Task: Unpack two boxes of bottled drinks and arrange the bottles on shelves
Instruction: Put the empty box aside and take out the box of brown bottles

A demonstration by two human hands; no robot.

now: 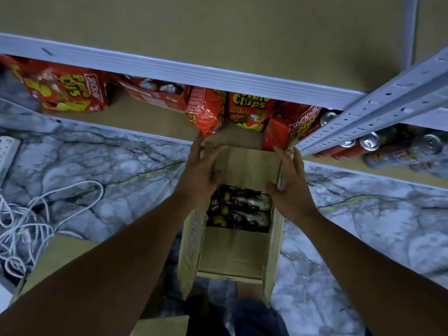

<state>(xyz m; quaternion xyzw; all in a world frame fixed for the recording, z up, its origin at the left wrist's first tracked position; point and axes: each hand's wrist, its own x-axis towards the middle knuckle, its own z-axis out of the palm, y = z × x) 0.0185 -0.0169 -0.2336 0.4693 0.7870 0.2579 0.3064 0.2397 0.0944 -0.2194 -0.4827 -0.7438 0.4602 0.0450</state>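
Note:
A brown cardboard box point(232, 253) stands on the marbled floor in front of the shelves, its flaps up. Inside lie dark bottled drinks point(240, 209) with yellow caps, partly hidden by the far flap point(247, 166). My left hand point(201, 170) is at the left side of that far flap, fingers spread and touching it. My right hand point(288, 180) is at the flap's right edge, thumb inside and fingers along the outside. An upper shelf board point(194, 27) is bare above.
Red potato chip bags point(247, 110) fill the low shelf right behind the box. Drink cans point(368, 144) lie on that shelf at the right, past a white slotted upright point(378, 110). White cables point(29, 219) coil on the floor at left. Another cardboard box point(60, 258) sits near left.

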